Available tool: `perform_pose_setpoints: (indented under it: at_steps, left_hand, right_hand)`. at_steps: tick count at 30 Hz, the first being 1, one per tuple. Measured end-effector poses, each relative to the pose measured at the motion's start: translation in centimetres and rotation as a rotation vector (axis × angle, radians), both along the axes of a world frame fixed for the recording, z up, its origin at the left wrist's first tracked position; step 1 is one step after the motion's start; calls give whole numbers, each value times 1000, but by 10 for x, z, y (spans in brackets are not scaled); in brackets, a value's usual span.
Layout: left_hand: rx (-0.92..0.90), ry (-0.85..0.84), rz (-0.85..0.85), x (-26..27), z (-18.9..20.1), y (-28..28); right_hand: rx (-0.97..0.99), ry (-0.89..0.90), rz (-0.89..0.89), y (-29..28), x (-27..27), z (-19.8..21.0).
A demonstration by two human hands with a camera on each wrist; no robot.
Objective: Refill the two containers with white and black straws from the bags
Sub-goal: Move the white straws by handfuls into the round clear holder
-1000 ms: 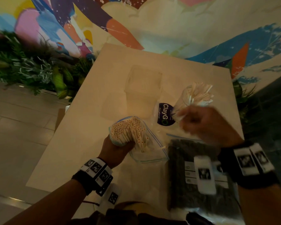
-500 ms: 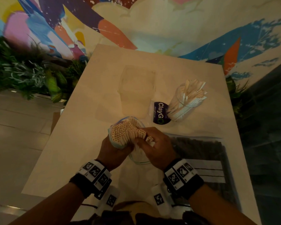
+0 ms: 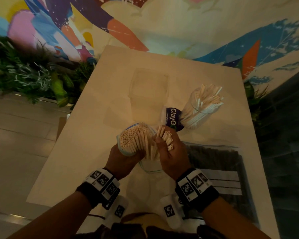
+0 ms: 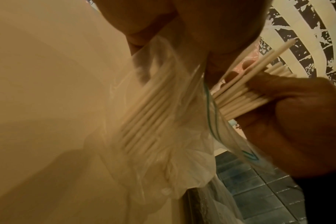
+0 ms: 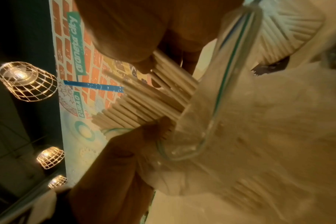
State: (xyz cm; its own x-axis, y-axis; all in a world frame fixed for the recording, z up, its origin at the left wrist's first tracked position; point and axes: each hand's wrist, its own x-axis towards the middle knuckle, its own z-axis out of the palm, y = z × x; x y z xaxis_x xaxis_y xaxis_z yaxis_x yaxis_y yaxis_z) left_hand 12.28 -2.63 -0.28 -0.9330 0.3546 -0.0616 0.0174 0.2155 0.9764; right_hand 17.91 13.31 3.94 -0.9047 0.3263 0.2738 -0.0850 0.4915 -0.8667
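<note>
While left hand (image 3: 126,157) grips bag (image 3: 150,168), right hand (image 3: 169,152) pinches straws (image 3: 166,138)

My left hand (image 3: 123,159) and right hand (image 3: 171,152) meet on the table (image 3: 86,135), over the bag of straws (image 3: 136,140). Jar of straws (image 3: 199,110) behind-right, label (image 3: 173,118) touching it. 2nd bag (image 3: 231,169) right of my hands.

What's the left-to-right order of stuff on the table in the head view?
Bag of white straws gripped by left hand → right hand pulling a bunch of white straws → clear container of white straws → bag of black straws.
</note>
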Motion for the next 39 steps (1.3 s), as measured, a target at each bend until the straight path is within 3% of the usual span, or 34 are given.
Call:
perform_pose_setpoints:
  at_steps: [8,16,21,26,31,35,39]
  left_hand:
    - [-71,49,-20,-1,-5,-2]
    - [-44,51,-4,-1,-3,0]
    - [-1,36,10,1,2,0]
    - [-17,30,15,1,6,0]
    - [-69,31,-23,1,4,-1]
    - [-117,81,-46,0,1,-4]
    - [-95,72,-23,3,6,-2]
  right_hand:
    - [-56,44,51,-3,1,21]
    - [-138,-125,20,0,3,-1]
    - [-221,-233,117,0,3,0]
    - [-215,-165,129,1,3,4]
    - [-107,-251,148,3,7,-1]
    - [-133,-182,97,6,9,-3]
    - [-29,-280,140,9,13,-8]
